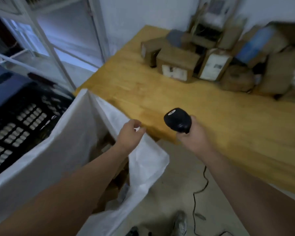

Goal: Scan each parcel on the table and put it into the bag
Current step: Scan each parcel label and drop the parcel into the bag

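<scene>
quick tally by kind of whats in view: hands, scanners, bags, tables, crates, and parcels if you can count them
hands: 2 (left hand, right hand)
scanner: 1
white bag: 1
wooden table: 1
black crate: 1
parcels: blurred pile, no sure count
total: 6, parcels left out

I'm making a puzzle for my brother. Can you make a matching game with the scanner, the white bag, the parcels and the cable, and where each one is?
Things:
1. scanner
2. bag
3. parcels
4. cable

Places:
A. piled at the far side of the table
B. trailing on the floor
C. held in the right hand
D. standing open beside the table

Pairs: 1-C, 2-D, 3-A, 4-B
</scene>
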A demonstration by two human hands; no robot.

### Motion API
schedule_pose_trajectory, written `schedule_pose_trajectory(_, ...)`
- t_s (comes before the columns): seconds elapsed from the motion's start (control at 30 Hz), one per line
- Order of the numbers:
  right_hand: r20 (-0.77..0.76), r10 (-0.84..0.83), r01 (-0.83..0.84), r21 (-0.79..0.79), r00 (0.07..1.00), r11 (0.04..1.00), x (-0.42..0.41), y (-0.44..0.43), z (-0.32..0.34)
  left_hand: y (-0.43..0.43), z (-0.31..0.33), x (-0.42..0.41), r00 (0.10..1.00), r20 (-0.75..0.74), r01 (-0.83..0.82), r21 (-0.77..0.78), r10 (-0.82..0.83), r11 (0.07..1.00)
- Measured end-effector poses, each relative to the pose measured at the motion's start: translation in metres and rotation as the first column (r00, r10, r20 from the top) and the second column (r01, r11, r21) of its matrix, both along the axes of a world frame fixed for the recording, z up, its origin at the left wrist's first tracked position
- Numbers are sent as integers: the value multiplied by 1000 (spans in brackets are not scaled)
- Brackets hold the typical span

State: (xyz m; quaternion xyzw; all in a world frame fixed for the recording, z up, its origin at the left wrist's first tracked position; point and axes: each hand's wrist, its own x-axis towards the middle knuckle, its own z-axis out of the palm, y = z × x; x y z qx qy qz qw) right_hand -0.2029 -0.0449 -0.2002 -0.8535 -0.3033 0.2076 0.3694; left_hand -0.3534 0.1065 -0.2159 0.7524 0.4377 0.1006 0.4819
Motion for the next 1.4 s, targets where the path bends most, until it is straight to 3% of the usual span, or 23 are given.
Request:
schedule_pose_trajectory(0.2, 71, -136, 132, 57, 988, 990, 102, -49, 84, -22, 81, 135, 967, 85, 233, 91, -241, 968)
schedule_pose_trajectory(0.37, 30, -289, 280, 171, 957, 945, 197, -74, 107, -42, 106, 242, 953, 84, 280, 109, -290, 954)
schedule_pose_trajectory(0.63, 110, -271, 243, 216, 956, 946, 313, -74, 125, -29, 106, 353, 978, 63, 191, 109, -199, 975)
schedule_pose_trajectory(0.93, 137, -191, 144, 297, 972, 944, 368, 22, 153, 72, 135, 413, 996, -53, 88, 497, -71, 863)
schedule_pose_trajectory(1.0, 132, -208, 157, 316, 969, 935, 373, 47, 155, 98, 139, 429, 998, -49, 61, 427, -45, 902)
schedule_pose_trajectory(1.13, 100, -227, 187, 304, 969, 934, 381, 85, 154, 140, 136, 455, 996, -28, -84, 5, 85, 996)
schedule_pose_trajectory(1.27, 71, -276, 246, 287, 958, 926, 386, 104, 142, 157, 125, 467, 987, 42, -138, -287, 156, 948)
schedule_pose_trajectory(1.4, 60, -290, 266, 252, 955, 930, 389, 106, 130, 161, 118, 470, 978, 103, -121, -415, 179, 902)
